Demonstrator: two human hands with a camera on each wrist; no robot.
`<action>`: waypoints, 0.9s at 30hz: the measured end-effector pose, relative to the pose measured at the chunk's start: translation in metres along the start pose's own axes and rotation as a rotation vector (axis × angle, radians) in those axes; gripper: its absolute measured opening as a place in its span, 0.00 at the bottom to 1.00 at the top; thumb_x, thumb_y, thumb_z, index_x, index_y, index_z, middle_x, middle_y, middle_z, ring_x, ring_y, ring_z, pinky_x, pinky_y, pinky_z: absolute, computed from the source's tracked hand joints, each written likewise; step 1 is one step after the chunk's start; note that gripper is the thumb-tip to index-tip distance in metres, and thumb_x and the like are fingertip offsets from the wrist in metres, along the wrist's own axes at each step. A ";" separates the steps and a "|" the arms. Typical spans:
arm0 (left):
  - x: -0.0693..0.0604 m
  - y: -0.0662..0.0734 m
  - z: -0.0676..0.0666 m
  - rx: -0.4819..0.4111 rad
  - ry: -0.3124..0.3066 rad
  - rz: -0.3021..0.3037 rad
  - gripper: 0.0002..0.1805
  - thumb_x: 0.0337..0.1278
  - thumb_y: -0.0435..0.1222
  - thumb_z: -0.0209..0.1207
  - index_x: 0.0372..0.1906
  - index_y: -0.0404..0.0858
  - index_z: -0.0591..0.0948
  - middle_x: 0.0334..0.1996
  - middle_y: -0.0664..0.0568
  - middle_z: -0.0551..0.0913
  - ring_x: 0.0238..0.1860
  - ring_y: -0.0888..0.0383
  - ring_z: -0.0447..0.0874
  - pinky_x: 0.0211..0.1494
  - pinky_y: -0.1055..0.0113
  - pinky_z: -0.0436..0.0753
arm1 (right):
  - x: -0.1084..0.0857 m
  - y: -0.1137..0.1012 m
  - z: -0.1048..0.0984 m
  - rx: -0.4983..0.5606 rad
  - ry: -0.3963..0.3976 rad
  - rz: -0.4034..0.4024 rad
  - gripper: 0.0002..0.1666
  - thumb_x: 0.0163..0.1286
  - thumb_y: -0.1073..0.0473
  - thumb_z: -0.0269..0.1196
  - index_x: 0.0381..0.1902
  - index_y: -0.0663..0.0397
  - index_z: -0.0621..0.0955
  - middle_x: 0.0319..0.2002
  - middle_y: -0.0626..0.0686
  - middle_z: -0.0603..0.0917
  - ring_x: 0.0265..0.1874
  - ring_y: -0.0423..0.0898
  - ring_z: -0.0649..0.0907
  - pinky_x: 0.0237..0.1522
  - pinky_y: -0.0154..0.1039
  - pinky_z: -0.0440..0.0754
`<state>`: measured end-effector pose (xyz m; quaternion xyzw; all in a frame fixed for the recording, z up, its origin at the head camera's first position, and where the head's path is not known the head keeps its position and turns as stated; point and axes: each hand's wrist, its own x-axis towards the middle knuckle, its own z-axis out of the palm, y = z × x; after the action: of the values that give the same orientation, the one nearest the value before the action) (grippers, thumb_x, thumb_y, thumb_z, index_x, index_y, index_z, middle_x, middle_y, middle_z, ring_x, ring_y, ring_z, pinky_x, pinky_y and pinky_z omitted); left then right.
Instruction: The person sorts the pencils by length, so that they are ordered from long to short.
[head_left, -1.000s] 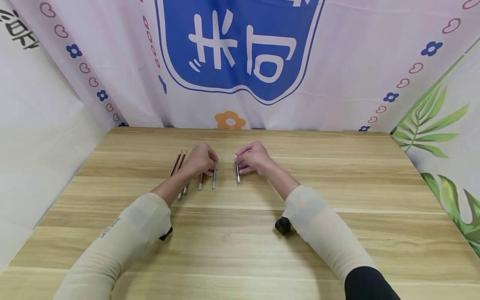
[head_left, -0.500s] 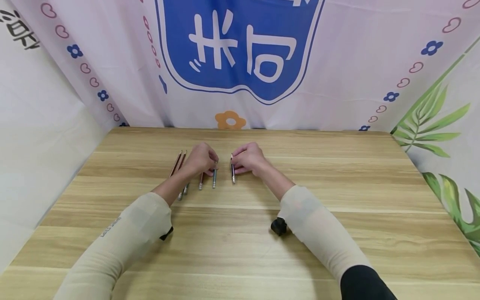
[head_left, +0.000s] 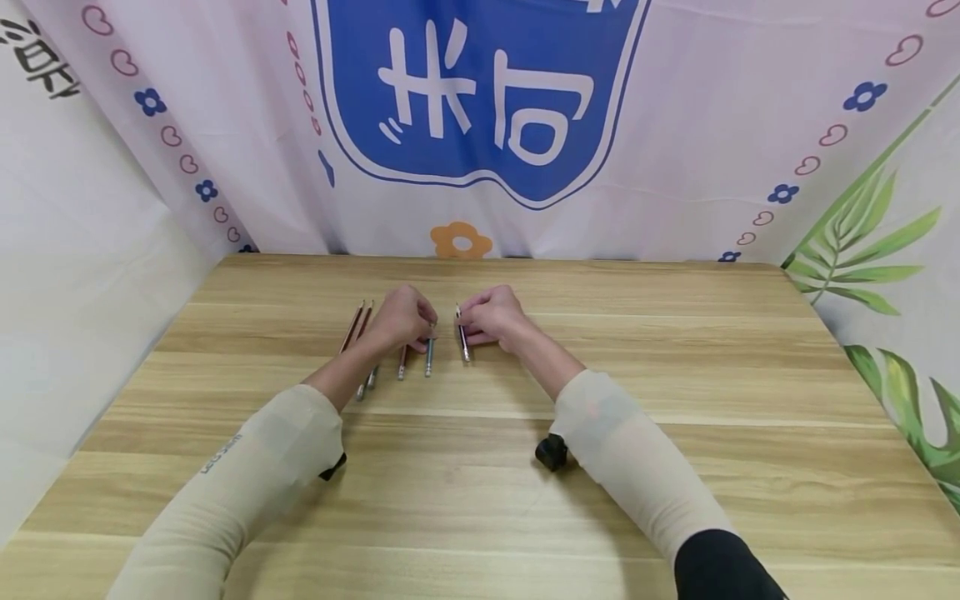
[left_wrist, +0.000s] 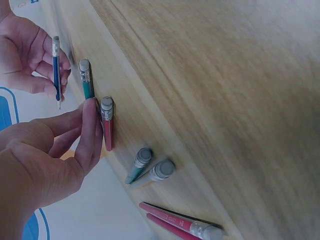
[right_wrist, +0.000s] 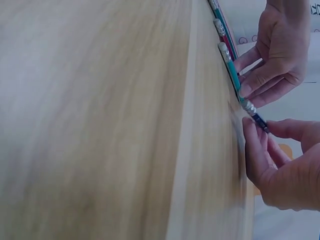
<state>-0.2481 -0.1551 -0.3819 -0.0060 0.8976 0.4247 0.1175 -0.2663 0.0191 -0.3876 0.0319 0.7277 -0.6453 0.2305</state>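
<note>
My left hand (head_left: 405, 318) pinches a green pencil (head_left: 429, 360) near the back of the table, its eraser end toward me. Just to the right, my right hand (head_left: 493, 318) holds a dark blue pencil (head_left: 462, 337) between thumb and fingers. In the left wrist view this blue pencil (left_wrist: 56, 67) is tilted, and a gap separates it from the green pencil (left_wrist: 86, 77). A red pencil (left_wrist: 108, 125) lies close beside my left fingers. In the right wrist view, the blue pencil's eraser end (right_wrist: 248, 106) overlaps the green pencil (right_wrist: 232, 72).
Left of the red pencil lie a green pencil (left_wrist: 140, 162), another eraser-tipped pencil (left_wrist: 162, 170) and two red pencils (left_wrist: 177, 218), partly hidden by my left arm in the head view. The wooden table (head_left: 465, 500) ends at a printed curtain (head_left: 675, 192) behind.
My right hand has moved left with the dark blue pencil, closer to the green one, and the pencil's tilt has changed slightly. My left hand has stayed put.
</note>
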 end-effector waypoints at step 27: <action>0.000 -0.001 -0.002 0.001 -0.016 0.019 0.12 0.58 0.17 0.63 0.47 0.18 0.83 0.41 0.31 0.85 0.25 0.54 0.87 0.30 0.65 0.92 | 0.010 0.000 0.023 -0.370 0.137 -0.115 0.04 0.63 0.73 0.69 0.36 0.66 0.88 0.31 0.57 0.88 0.21 0.44 0.85 0.25 0.34 0.90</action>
<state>-0.2485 -0.1567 -0.3814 0.0061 0.8969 0.4254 0.1206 -0.2685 -0.0053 -0.3926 -0.0089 0.8484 -0.5090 0.1453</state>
